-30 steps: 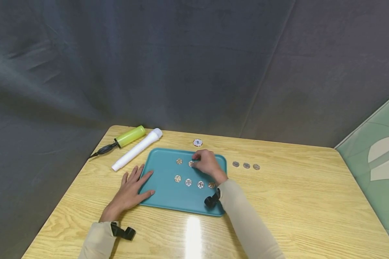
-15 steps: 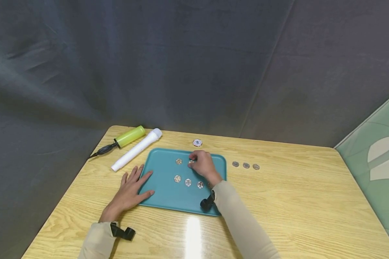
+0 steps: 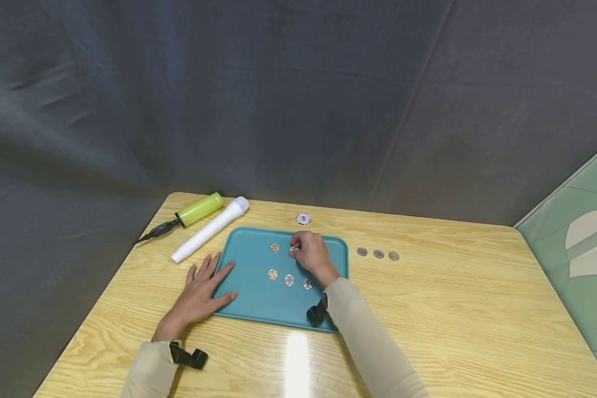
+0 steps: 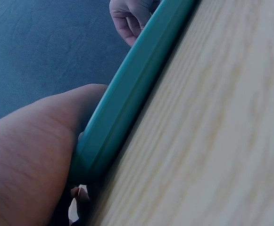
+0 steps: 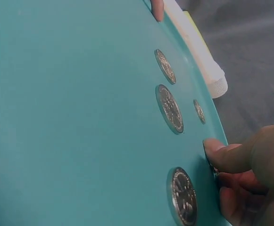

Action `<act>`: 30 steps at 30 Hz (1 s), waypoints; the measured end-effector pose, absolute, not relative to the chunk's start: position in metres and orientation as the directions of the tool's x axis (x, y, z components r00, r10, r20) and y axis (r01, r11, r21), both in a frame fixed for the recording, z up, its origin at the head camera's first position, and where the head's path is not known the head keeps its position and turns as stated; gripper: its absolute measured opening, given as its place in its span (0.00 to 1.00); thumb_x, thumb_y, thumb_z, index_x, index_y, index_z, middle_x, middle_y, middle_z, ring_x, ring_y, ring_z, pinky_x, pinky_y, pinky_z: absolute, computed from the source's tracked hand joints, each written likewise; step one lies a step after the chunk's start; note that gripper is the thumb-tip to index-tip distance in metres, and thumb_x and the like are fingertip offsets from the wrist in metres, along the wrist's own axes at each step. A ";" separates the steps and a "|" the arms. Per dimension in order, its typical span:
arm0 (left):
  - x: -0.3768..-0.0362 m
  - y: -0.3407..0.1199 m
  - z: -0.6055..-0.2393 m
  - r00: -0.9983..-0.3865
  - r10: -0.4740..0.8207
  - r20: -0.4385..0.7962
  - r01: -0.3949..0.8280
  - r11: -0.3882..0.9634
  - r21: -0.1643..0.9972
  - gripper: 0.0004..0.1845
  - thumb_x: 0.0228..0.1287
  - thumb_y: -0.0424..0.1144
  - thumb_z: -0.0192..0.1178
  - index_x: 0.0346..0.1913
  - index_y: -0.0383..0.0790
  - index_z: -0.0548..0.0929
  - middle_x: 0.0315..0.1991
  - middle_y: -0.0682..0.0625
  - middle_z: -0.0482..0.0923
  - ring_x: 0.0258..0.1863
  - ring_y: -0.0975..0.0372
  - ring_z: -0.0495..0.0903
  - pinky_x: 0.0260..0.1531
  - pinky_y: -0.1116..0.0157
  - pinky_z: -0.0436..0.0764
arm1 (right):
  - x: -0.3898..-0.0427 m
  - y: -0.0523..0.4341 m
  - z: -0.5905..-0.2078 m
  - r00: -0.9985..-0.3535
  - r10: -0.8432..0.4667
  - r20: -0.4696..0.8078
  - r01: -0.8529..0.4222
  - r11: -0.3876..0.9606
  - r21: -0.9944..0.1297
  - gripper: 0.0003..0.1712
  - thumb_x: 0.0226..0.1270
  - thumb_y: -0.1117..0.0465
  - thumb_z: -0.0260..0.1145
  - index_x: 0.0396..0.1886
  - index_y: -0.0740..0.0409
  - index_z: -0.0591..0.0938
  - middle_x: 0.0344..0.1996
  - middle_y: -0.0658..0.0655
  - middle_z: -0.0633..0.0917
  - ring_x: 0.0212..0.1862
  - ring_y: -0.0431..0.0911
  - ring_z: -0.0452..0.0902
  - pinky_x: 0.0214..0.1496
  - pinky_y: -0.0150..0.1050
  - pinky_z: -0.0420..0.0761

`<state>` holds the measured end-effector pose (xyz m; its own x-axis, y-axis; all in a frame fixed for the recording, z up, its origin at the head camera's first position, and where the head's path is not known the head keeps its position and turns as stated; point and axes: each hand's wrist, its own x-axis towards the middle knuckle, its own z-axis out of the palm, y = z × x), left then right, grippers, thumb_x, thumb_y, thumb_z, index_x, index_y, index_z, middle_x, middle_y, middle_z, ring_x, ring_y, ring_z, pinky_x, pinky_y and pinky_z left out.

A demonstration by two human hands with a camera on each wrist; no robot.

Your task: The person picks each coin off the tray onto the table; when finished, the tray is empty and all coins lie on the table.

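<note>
A teal tray (image 3: 251,304) lies on the wooden table, with several round metal coins on it. My left hand (image 3: 194,298) rests with spread fingers on the tray's left rim; in the left wrist view the thumb (image 4: 87,101) lies over that rim. Over the back part of the tray, my right hand (image 3: 312,254) pinches a coin (image 3: 293,250) between thumb and fingers. The right wrist view shows that coin mostly hidden by the thumb (image 5: 217,150). One coin (image 3: 275,248) lies to its left, and a row with a middle coin (image 3: 289,280) lies nearer me.
Three coins (image 3: 378,254) lie in a line on the table right of the tray. Behind it is a white poker chip (image 3: 303,219). A white toy microphone (image 3: 211,229) and a yellow-green hand pump (image 3: 199,210) lie at the back left. A dark curtain (image 3: 278,110) hangs behind.
My right hand has shifted slightly left with its fingers around the coin, and its wrist now covers the rightmost coin of the front row. The left hand has stayed put.
</note>
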<state>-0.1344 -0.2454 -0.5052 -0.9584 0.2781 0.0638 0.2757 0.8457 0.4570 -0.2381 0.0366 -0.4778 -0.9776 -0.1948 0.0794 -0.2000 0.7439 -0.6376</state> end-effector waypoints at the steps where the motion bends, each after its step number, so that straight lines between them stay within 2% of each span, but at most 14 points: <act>1: -0.134 -0.245 -0.505 -0.958 0.279 0.064 0.277 0.846 0.457 0.40 0.66 0.55 0.63 0.77 0.46 0.64 0.81 0.35 0.47 0.80 0.36 0.44 0.71 0.31 0.42 | -0.238 0.037 -0.478 -0.977 -0.198 0.079 -0.202 0.747 -0.633 0.10 0.56 0.65 0.77 0.38 0.58 0.89 0.35 0.55 0.90 0.39 0.46 0.85 0.45 0.44 0.84; 5: -0.135 -0.245 -0.505 -0.958 0.281 0.064 0.278 0.845 0.457 0.40 0.66 0.55 0.63 0.77 0.46 0.64 0.81 0.35 0.47 0.80 0.36 0.44 0.71 0.31 0.42 | -0.239 0.038 -0.476 -0.977 -0.200 0.071 -0.198 0.741 -0.642 0.09 0.55 0.65 0.78 0.36 0.59 0.89 0.33 0.56 0.89 0.36 0.45 0.84 0.41 0.42 0.84; 12: -0.135 -0.246 -0.506 -0.958 0.280 0.064 0.277 0.844 0.459 0.40 0.66 0.55 0.63 0.77 0.47 0.64 0.81 0.35 0.47 0.80 0.36 0.43 0.71 0.31 0.41 | -0.241 0.039 -0.474 -0.982 -0.182 0.050 -0.168 0.723 -0.670 0.05 0.55 0.66 0.78 0.26 0.59 0.88 0.25 0.54 0.88 0.28 0.40 0.79 0.33 0.34 0.78; 19: -0.136 -0.246 -0.510 -0.958 0.281 0.062 0.277 0.841 0.465 0.40 0.66 0.55 0.63 0.78 0.48 0.63 0.81 0.36 0.47 0.80 0.36 0.43 0.71 0.31 0.41 | -0.240 0.043 -0.474 -0.977 -0.210 0.036 -0.176 0.700 -0.692 0.06 0.58 0.68 0.75 0.25 0.59 0.85 0.24 0.54 0.86 0.28 0.41 0.76 0.32 0.32 0.75; 25: -0.136 -0.246 -0.510 -0.958 0.279 0.067 0.277 0.842 0.463 0.40 0.66 0.56 0.63 0.77 0.47 0.64 0.81 0.35 0.47 0.80 0.36 0.44 0.71 0.31 0.41 | -0.241 0.047 -0.473 -0.977 -0.214 0.019 -0.160 0.666 -0.728 0.04 0.57 0.68 0.76 0.28 0.59 0.86 0.27 0.55 0.86 0.30 0.42 0.78 0.34 0.33 0.77; 30: -0.136 -0.248 -0.509 -0.958 0.280 0.065 0.278 0.844 0.459 0.40 0.66 0.55 0.62 0.77 0.47 0.64 0.81 0.35 0.47 0.80 0.36 0.44 0.71 0.31 0.41 | -0.242 0.046 -0.472 -0.978 -0.210 0.013 -0.153 0.669 -0.727 0.08 0.55 0.65 0.78 0.34 0.58 0.87 0.32 0.55 0.88 0.36 0.44 0.81 0.43 0.39 0.82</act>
